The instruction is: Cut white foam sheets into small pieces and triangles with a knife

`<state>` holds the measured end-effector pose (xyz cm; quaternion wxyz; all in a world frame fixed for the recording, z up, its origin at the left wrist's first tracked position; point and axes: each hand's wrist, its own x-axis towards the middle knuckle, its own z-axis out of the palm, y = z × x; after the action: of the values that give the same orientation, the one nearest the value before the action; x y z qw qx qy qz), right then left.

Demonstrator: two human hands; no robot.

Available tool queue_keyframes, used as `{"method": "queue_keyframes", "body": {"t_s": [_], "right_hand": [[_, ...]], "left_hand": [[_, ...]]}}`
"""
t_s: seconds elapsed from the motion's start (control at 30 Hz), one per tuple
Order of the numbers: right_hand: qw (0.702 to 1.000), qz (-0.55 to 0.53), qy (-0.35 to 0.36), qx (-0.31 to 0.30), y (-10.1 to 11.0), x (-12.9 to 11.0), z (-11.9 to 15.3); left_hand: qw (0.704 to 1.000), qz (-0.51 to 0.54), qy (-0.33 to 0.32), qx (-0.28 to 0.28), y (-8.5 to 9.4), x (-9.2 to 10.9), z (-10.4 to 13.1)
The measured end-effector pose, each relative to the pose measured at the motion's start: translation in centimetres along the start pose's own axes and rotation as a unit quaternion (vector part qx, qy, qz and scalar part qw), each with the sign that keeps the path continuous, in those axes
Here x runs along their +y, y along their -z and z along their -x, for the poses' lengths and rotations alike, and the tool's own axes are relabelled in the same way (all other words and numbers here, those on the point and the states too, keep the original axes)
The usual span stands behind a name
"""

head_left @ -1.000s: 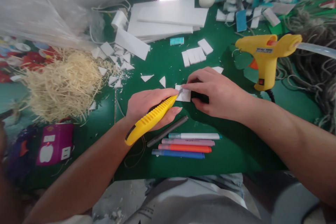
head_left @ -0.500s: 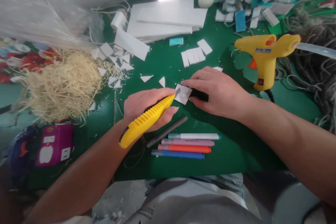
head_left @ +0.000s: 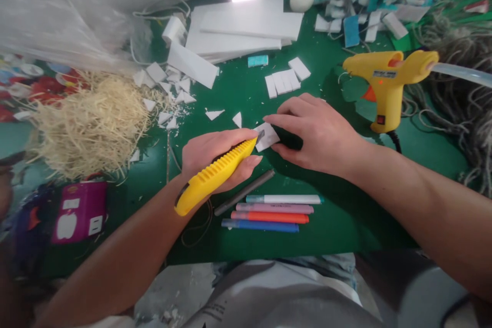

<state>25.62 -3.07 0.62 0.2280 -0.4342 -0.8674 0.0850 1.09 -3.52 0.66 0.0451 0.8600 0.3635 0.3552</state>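
Note:
My left hand (head_left: 215,156) is wrapped round a yellow utility knife (head_left: 217,177), its handle slanting down toward my wrist. The short metal blade lies at a small white foam piece (head_left: 268,138) on the table. My right hand (head_left: 313,130) pinches that piece by its right side, index finger at the top corner and thumb at the lower one. The space under the right palm is dark, and I cannot make out what is in it. Two small foam triangles (head_left: 237,120) lie just beyond the blade.
Several markers (head_left: 269,218) and a grey stick (head_left: 245,193) lie on the green table (head_left: 346,215) in front of me. A yellow glue gun (head_left: 388,82) stands at right. Cut foam rectangles (head_left: 282,83), foam sheets (head_left: 246,25), straw (head_left: 92,128) and a magenta box (head_left: 80,212) lie around.
The foam piece has turned slightly and my right fingers have shifted a little left and up on it. The knife has barely moved.

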Motion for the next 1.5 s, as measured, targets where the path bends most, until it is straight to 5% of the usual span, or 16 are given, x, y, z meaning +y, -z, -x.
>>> {"method": "queue_keyframes", "body": {"t_s": [1.2, 1.5], "right_hand": [[0.999, -0.032, -0.002, -0.022, 0.0, 0.4, -0.2], [0.999, -0.022, -0.009, -0.029, -0.2, 0.4, -0.2]], "left_hand": [[0.999, 0.000, 0.022, -0.035, -0.2, -0.2, -0.1], [0.992, 0.021, 0.035, -0.122, 1.5, 1.0, -1.4]]}}
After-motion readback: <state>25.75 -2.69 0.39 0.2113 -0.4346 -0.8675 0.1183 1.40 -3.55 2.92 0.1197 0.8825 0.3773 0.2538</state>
